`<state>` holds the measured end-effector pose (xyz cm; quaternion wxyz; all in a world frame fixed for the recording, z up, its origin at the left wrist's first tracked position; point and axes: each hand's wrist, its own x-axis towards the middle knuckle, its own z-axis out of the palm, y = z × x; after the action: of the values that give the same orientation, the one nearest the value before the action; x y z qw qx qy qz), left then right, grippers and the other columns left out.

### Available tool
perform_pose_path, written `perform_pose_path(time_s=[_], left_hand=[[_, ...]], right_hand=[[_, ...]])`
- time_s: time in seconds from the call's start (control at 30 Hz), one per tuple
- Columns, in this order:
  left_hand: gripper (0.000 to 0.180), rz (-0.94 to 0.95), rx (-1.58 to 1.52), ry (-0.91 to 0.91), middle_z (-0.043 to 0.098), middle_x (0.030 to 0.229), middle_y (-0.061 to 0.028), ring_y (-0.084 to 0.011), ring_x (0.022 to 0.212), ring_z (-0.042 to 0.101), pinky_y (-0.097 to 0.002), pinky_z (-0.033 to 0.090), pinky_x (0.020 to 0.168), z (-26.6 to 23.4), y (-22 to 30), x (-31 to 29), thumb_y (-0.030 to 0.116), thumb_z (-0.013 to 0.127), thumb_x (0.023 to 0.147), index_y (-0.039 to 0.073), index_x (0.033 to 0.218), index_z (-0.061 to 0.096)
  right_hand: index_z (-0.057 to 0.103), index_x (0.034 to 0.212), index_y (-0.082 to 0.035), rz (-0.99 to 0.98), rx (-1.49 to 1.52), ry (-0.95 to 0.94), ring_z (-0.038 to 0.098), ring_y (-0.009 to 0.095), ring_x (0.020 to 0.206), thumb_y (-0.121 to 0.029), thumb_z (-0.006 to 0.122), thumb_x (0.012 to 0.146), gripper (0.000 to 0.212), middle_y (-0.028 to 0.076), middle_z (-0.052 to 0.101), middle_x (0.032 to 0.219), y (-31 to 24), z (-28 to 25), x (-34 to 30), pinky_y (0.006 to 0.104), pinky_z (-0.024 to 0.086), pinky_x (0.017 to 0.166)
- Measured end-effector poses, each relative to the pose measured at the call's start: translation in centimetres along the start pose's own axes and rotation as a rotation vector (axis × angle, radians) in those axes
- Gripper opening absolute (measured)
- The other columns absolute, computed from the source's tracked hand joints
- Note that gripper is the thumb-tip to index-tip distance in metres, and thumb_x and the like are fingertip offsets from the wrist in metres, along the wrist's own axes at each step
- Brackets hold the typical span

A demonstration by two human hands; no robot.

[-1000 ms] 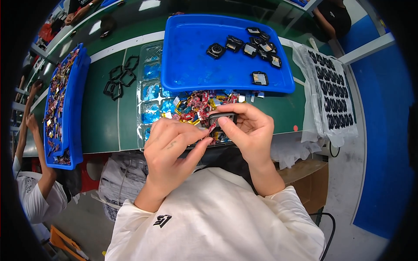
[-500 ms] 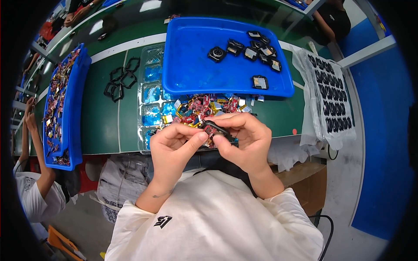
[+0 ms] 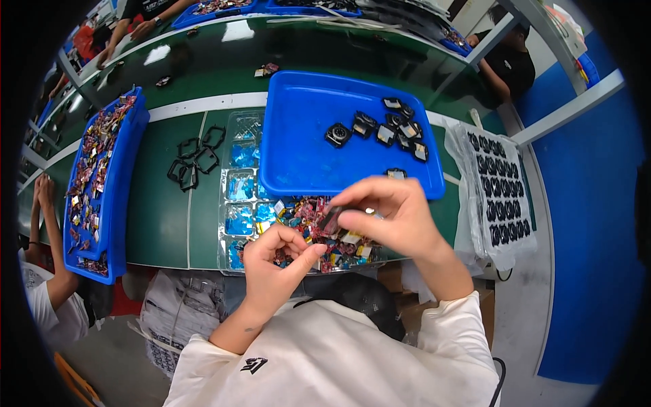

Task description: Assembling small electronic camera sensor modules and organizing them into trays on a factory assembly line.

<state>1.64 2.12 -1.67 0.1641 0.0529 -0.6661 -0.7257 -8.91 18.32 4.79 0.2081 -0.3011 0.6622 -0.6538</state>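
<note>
Between the thumb and fingers of my right hand (image 3: 397, 217) is a dark watch case (image 3: 331, 220), tilted and partly covered by the fingers. My left hand (image 3: 279, 261) is just to its left and lower, fingers curled, with the thumb standing apart and nothing visible in the grip. Under both hands spreads a pile of small circuit boards and batteries (image 3: 349, 249), red, yellow and silver. Beyond my right hand, a blue tray (image 3: 305, 146) carries several black watch cases (image 3: 385, 134) toward its right side.
A clear blister tray (image 3: 222, 234) with blue pieces sits left of the pile. Farther left lie several black frames (image 3: 205, 161) and a long blue bin (image 3: 119, 234) of loose parts. At right, a white sheet (image 3: 468, 176) bears rows of black cases. Co-workers are at left and across.
My hands have separated: the right has kept the watch case, while the left has come away from it, lower. The view has shifted, so the tray appears lower.
</note>
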Motion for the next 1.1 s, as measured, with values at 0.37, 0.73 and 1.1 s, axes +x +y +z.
perform_pose_path(time_s=[0.37,0.73,1.1], left_hand=[[0.014,0.118,0.301,0.039,0.064,0.064,-0.0043,-0.0102,0.056,0.053,-0.0246,0.041,0.053,-3.2,1.1,1.8,0.008,0.068,0.081,0.001,0.069,0.067],[0.014,0.366,0.824,0.039,0.065,0.079,-0.0087,-0.0215,0.072,0.055,-0.0296,0.043,0.063,-3.6,0.5,3.2,0.003,0.071,0.073,0.002,0.087,0.07],[0.017,0.355,0.803,-0.115,0.057,0.075,-0.0053,-0.0218,0.072,0.05,-0.0332,0.043,0.063,-1.3,0.4,3.3,0.005,0.074,0.07,0.003,0.086,0.07]], right_hand=[[0.07,0.087,-0.001,0.087,-0.328,0.786,0.059,0.011,0.06,-0.012,0.072,0.071,0.019,0.005,0.066,0.073,7.2,-20.6,19.3,0.0208,0.043,0.054],[0.07,0.087,0.0,0.286,-0.443,0.766,0.065,0.016,0.062,-0.012,0.076,0.066,0.024,0.01,0.067,0.076,12.4,-25.8,20.8,0.0261,0.054,0.059],[0.065,0.099,-0.004,-0.114,-0.419,0.14,0.058,0.009,0.085,-0.012,0.066,0.083,0.019,0.003,0.064,0.094,2.3,-7.8,5.5,0.0236,0.047,0.076]])
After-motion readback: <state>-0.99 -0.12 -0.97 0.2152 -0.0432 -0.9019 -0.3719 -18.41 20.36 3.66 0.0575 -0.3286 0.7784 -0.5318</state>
